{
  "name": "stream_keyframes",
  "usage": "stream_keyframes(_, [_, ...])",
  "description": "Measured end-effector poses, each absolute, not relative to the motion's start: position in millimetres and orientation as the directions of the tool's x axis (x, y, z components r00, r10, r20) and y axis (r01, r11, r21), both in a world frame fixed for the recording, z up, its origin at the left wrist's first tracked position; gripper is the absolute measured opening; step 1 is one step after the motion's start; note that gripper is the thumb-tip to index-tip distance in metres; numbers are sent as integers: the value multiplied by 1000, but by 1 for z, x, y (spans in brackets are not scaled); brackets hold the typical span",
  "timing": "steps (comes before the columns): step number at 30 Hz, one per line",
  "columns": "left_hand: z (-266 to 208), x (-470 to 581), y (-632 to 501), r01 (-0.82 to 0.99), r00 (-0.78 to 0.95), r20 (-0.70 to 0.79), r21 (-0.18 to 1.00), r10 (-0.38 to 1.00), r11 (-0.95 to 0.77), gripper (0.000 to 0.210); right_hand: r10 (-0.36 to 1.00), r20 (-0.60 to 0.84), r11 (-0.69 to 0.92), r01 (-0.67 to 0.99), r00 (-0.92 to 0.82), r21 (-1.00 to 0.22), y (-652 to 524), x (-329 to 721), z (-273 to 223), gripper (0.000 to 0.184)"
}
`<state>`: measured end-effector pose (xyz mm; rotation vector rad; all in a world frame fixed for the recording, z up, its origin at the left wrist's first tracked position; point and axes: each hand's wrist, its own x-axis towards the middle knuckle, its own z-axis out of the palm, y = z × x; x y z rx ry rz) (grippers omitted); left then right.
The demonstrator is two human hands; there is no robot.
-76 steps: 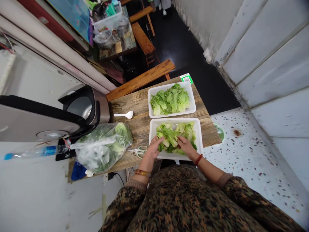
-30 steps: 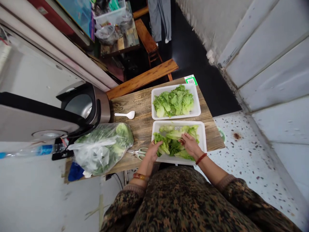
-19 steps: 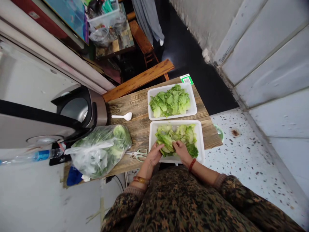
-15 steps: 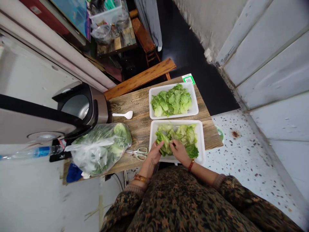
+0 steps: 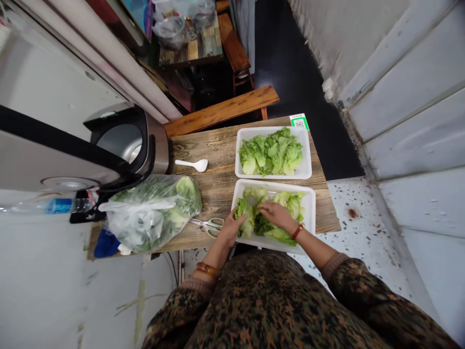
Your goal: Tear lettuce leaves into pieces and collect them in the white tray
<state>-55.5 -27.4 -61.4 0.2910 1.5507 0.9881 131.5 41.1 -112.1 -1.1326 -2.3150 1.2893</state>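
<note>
A white plastic tray (image 5: 311, 208) with torn lettuce (image 5: 292, 201) in it stands at the table's near edge. Over its left side, my left hand (image 5: 231, 227) is closed on a lettuce leaf (image 5: 247, 220), its thumb lying across the leaf. My right hand (image 5: 279, 216) hovers above the middle of the tray, loosely bent fingers apart and pointing left. A darker green leaf shows beneath those fingers, and a paler one lies near the wrist. Just behind, a second white tray (image 5: 307, 167) holds a heap of green lettuce (image 5: 271, 151).
To the left are scissors (image 5: 210, 224), a white rice paddle (image 5: 194, 165), a clear bag of lettuce (image 5: 152, 213) and a rice cooker (image 5: 156, 140). A plastic bottle (image 5: 60, 206) lies beyond the bag. A wooden bench (image 5: 225, 111) runs behind the table (image 5: 218, 194).
My right hand has drawn away from the leaf in my left hand. Leaves under my right hand have shifted. The camera view has swung slightly, moving the table scene rightward.
</note>
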Motion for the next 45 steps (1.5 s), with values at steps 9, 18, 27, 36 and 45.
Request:
stream_keyframes(9, [-58,-61,-34,-411,-260,-706,699,659,586,70,856,-299,272,860,-422,-432,75,84,-127,40])
stream_keyframes(18, [-57,-57,-32,-418,-281,-704,701,652,577,74,864,-431,34,883,-262,-467,65,78,-139,49])
stream_keyframes(27, [-49,-54,-38,-416,-301,-674,729,674,544,67,844,-268,309,829,-465,-467,57,85,-129,30])
stream_keyframes(36, [-49,-52,-46,-420,-332,-671,734,663,533,67,824,-401,203,870,-400,-450,62,81,-130,68])
stream_keyframes(45, [-48,-50,-48,-433,-326,-668,734,669,522,67,864,-227,189,708,-449,-680,59,113,-123,18])
